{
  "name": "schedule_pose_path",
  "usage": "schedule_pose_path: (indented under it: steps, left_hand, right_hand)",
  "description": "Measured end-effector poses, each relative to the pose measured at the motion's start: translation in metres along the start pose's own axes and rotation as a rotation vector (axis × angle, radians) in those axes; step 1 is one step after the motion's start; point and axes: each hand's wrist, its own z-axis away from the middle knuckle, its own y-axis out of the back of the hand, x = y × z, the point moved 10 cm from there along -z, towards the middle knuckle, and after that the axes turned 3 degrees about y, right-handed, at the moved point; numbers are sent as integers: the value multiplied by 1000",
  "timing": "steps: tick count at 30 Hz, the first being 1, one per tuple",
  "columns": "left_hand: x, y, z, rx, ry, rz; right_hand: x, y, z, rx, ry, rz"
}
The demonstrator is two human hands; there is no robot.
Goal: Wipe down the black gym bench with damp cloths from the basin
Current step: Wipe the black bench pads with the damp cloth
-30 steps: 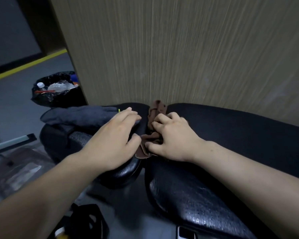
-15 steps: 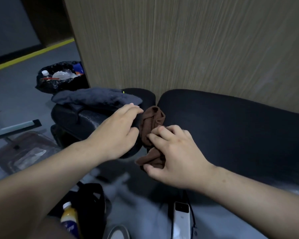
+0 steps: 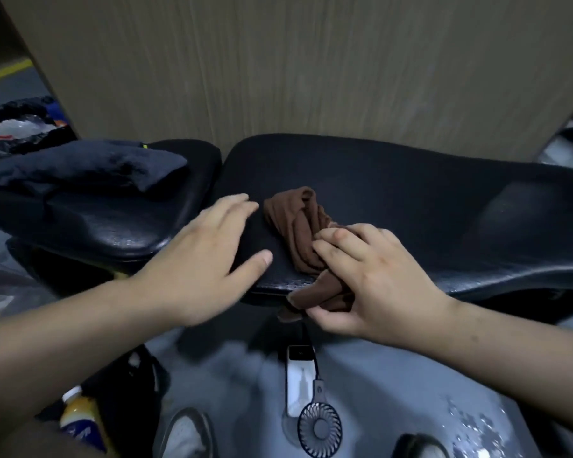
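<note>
Obs: right hand (image 3: 371, 279) has its grip closed, fingers curled round the near end of the cloth (image 3: 298, 226). The cloth lies bunched on the bench (image 3: 411, 193) at its front edge, probably gathered for a wiping stroke. The left hand (image 3: 205, 256) is flat beside the cloth, grip open and empty, likely bracing. It is blurred, so contact is uncertain. The basin is not in view, and the cloth's dampness cannot be told.

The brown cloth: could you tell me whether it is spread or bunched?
Bunched: the brown cloth lies in twisted folds on the bench, the right hand gripping its near end.
</note>
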Motion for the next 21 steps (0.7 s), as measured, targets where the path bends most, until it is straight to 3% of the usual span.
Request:
schedule_pose_path:
  steps: [6,21]
  left_hand:
    - [73,-54,-1,-131,-133,-219]
    - [153,-75,-49,-49,-235,-241]
  right_hand:
    - [37,8,36,-58,-34,31]
    - [146,42,120,-23,-110,92]
